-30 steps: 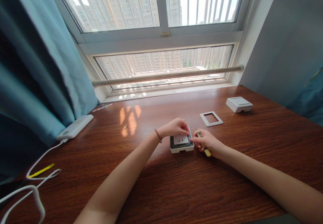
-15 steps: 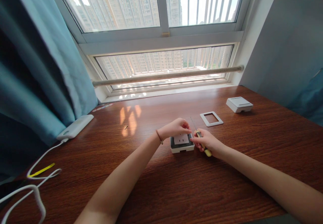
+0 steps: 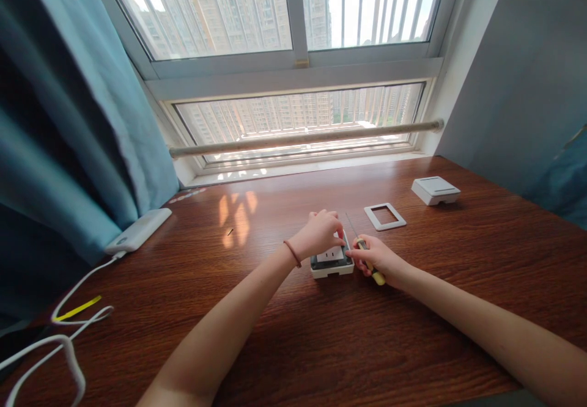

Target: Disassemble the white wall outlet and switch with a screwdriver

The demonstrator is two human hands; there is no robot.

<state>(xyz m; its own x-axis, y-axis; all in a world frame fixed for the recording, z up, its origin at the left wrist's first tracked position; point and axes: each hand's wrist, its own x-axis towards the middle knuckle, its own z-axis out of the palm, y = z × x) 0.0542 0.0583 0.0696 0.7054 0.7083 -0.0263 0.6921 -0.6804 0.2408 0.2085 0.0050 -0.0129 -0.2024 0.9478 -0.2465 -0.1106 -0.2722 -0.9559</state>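
Observation:
A wall socket [image 3: 331, 255] with a white face and a dark surround sits in a shallow white box on the table. My left hand [image 3: 322, 232] arches over its far part, fingertips bent down and pinched together near the right edge. Whatever lies between those fingers is too small to make out. Beside the box, my right hand [image 3: 380, 259] is wrapped round the yellow-and-dark handle of a screwdriver [image 3: 376, 277]. Its thin shaft points up and away, clear of the socket, while the thumb and forefinger reach to the box's right side.
A white square cover frame [image 3: 389, 226] lies beyond my right hand. Farther right is a closed white box [image 3: 435, 190]. A tiny screw-like piece [image 3: 230, 231] lies in the sun patch. At left are a white device [image 3: 140, 231], its cable, and a yellow strip [image 3: 77, 308].
My left hand has lifted slightly and rolled, its fingers now more arched over the socket. My right hand and the screwdriver have stayed almost still.

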